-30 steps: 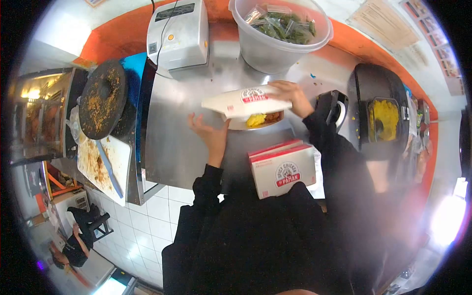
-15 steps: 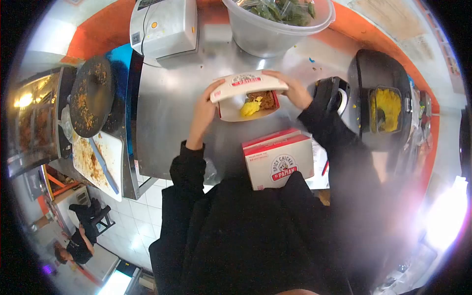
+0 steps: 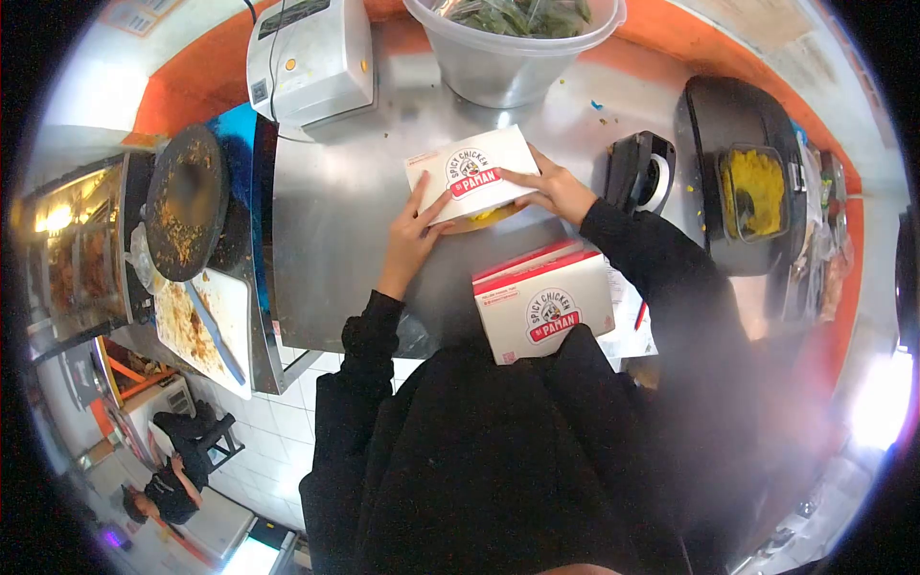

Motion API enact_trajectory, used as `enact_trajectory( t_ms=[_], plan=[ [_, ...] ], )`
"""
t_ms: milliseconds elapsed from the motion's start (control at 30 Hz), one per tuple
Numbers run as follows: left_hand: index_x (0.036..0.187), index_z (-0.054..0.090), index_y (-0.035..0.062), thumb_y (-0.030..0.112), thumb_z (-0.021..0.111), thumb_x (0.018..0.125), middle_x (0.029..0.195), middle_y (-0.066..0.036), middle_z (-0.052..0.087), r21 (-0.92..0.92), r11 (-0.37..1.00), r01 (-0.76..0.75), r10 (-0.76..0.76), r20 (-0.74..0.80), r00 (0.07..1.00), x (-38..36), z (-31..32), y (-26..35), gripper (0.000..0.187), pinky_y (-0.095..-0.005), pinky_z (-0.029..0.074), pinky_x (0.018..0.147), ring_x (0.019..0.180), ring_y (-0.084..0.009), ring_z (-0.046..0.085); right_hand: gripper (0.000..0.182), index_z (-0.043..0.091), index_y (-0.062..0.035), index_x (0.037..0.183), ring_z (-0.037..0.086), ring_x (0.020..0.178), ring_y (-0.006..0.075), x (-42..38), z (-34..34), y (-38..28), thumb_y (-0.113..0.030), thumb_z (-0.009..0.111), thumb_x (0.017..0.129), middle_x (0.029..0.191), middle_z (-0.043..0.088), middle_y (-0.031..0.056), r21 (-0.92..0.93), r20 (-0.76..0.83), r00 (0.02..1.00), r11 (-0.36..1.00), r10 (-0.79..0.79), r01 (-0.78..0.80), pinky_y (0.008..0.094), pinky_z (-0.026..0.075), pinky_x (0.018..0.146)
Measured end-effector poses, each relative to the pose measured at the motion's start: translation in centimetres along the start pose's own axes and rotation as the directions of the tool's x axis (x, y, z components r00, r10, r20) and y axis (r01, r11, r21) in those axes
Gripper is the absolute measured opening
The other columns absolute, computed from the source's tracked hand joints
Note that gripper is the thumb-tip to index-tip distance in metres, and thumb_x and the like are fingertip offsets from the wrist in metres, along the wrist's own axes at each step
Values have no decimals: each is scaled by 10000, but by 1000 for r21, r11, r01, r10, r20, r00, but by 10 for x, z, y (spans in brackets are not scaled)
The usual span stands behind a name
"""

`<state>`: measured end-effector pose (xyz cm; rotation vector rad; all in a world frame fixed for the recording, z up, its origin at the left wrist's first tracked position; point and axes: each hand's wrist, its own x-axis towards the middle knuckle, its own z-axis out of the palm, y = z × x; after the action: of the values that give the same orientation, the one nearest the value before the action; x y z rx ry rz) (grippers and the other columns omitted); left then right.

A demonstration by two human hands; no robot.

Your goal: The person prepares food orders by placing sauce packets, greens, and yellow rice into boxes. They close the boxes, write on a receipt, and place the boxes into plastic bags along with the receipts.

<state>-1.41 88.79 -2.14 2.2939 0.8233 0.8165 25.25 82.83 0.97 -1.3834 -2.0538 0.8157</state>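
A white and red food box with a printed lid lies on the steel counter, its lid folded down over most of the opening. A strip of yellow food shows below the lid's near edge. My left hand grips the box's left front corner, fingers on the lid. My right hand grips its right side, with fingers on the lid and at the front edge. Nearer my body stands a second box of the same print, its top closed.
Behind are a white printer-like machine and a large tub of leaves. On the right sit a black device and a container of yellow food. Left are a dark round pan and a knife on a board. Another person sits lower left.
The lid has come down and now hides most of the food inside. Both hands have shifted from the lid's upper sides toward the box's front and sides.
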Motion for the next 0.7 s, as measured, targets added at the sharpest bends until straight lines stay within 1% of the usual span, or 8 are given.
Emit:
enact_trajectory(
  t_ms=[100,267,400,467,500,567,633,700],
  plan=[
    [1190,518,148,218,640,738,1353,-64,346,221,975,9,-39,129,991,-9,9,-8,474,-390,465,806,1108,-346,468,588,387,-285,1288,282,1230,394,1,5,3,-217,615,751,1355,136,300,-129,124,943,947,310,-294,403,302,1005],
    [1166,530,105,179,582,773,1271,-38,448,463,883,-82,76,32,997,-2,12,26,403,-401,431,857,1080,-305,498,648,312,-301,1321,414,1133,412,-7,20,10,-206,606,751,1368,99,297,-520,-81,997,852,11,-52,396,408,911],
    [1077,587,98,152,545,786,1119,-30,574,487,845,-222,254,0,967,-3,38,13,299,-382,390,909,1045,-196,538,606,352,-243,1308,481,1079,379,-10,16,19,-183,601,759,1343,253,253,-503,-169,983,864,-69,-26,381,429,880],
    [1038,605,101,137,544,786,1080,-30,593,441,866,-237,265,-3,964,1,43,16,262,-375,395,903,1027,-171,549,504,429,-157,1259,561,980,324,-22,-9,13,-154,584,780,1176,500,191,-145,-188,982,988,15,-43,364,454,838],
    [998,623,104,122,544,785,1041,-30,612,403,884,-237,265,-15,964,4,45,18,227,-368,400,898,1009,-145,560,392,496,-89,1190,629,818,232,-36,-36,-24,-115,558,804,924,631,136,-37,-240,934,959,264,-280,325,489,758],
    [979,630,102,104,545,781,1018,-32,619,385,895,-224,251,-19,968,7,47,22,215,-369,409,887,987,-153,572,263,575,-56,1085,588,647,81,-82,-55,-41,-94,539,828,794,641,89,416,-445,657,790,609,-451,228,473,601],
    [960,637,100,86,547,776,995,-33,627,362,909,-207,230,-23,973,10,50,25,205,-369,419,875,966,-161,583,168,640,-37,932,560,566,132,-137,-52,-31,-133,560,820,734,628,98,182,-823,380,830,423,-528,247,436,523],
    [955,639,97,95,576,758,964,-28,636,386,898,-209,256,-74,964,17,56,29,206,-343,456,823,924,-168,597,228,646,-60,919,542,629,212,-174,-30,-28,-244,606,791,718,576,136,117,-836,234,579,495,-807,282,428,574]
  ],
)
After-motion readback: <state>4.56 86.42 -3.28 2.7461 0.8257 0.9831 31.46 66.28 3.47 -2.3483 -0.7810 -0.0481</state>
